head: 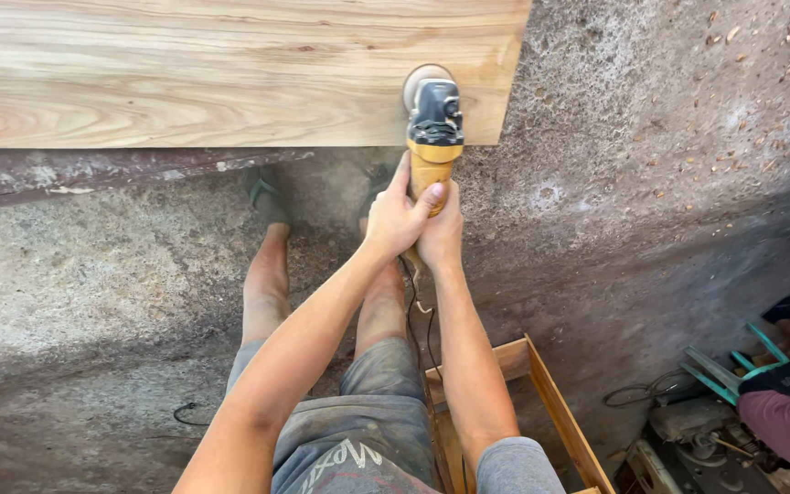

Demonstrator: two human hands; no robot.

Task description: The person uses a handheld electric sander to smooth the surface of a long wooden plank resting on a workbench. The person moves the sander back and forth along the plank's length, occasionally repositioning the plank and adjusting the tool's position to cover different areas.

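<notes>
Grip of both hands (416, 222) hides sander (433, 128) handle.

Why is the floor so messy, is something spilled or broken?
Nothing looks broken. Wood chips and dust are scattered over the concrete floor, thickest at upper right. Both hands, left hand and right hand, grip the yellow sander against the wooden plank.

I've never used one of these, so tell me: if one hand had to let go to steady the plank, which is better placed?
Probably the left hand: it wraps over the right hand on the yellow sander, on the side where most of the wooden plank lies. The right could keep gripping.
</notes>
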